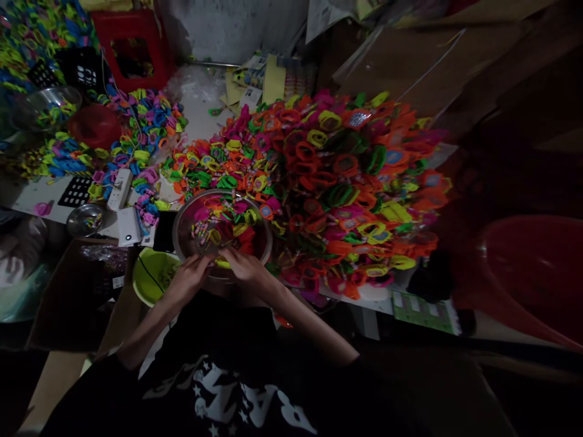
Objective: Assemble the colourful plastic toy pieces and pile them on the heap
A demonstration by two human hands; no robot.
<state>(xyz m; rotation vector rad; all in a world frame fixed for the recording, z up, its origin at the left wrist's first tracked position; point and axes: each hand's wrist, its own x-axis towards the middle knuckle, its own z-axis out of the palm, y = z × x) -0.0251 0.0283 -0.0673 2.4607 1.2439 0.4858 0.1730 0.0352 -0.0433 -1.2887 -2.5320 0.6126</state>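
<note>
My left hand (195, 272) and my right hand (243, 266) meet over the near side of a round metal bowl (268, 246). The fingers of both are closed in a pinch, close together. What lies between the fingertips is too small and dim to name. A yellow piece (223, 264) shows just below my right fingers. Inside the bowl lie bright plastic toy watches (241, 227) in pink, yellow and orange, and small striped pieces (199, 230) at the left.
A large heap of toy watches (350, 200) covers the table to the right. On the left are a lime green bowl (144, 276), a power bank (129, 226), a power strip (119, 189) and a small metal bowl (84, 221). A red tub (532, 273) stands far right.
</note>
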